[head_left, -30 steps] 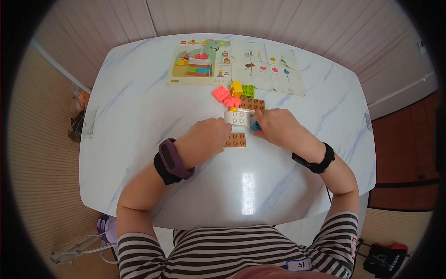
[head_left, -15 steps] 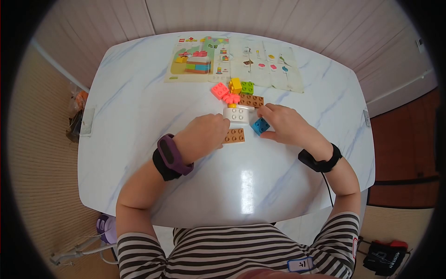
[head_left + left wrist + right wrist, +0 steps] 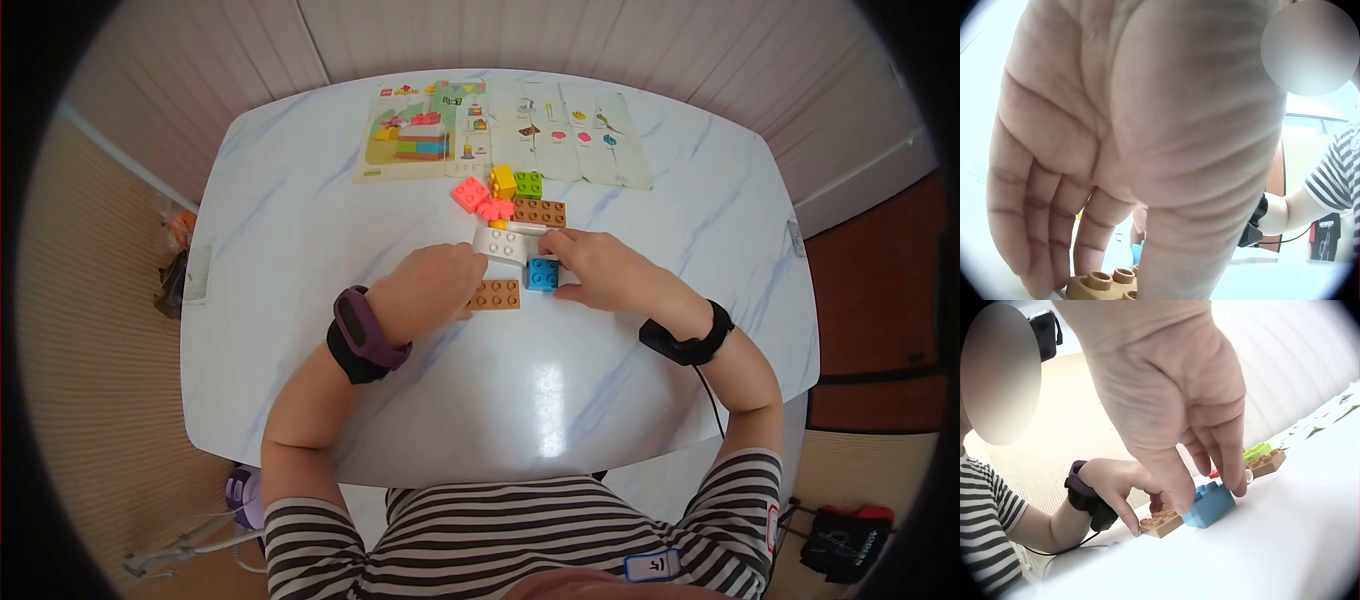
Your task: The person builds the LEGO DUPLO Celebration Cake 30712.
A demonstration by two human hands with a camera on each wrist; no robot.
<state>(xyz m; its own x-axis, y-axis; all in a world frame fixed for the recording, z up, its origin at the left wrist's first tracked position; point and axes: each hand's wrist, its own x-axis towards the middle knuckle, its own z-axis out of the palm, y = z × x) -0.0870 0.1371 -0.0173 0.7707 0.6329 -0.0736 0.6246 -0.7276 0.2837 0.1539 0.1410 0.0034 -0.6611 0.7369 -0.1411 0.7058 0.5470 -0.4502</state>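
The left hand [image 3: 430, 292] holds the left end of a light brown brick [image 3: 497, 294] lying on the table, thumb on the near side; its fingers hide that end. In the right wrist view the left thumb touches the brown brick [image 3: 1161, 524]. The right hand [image 3: 618, 272] pinches a blue brick [image 3: 543, 274] between thumb and fingers, just behind and right of the brown brick. The right wrist view shows the blue brick [image 3: 1209, 505] upright at the table surface, studs up. A white rounded brick [image 3: 501, 246] lies between the hands, farther back.
Behind the white brick are a darker brown brick [image 3: 539, 212], a green brick [image 3: 528, 184], a yellow brick [image 3: 502, 182], a pink brick [image 3: 469, 194] and a pink flower-like piece [image 3: 495, 209]. A picture sheet [image 3: 590, 150] lies at the table's back.
The right hand has brought the blue brick left and turned it straighter, beside the light brown brick. The left hand stays at the brown brick. The head view has shifted slightly.
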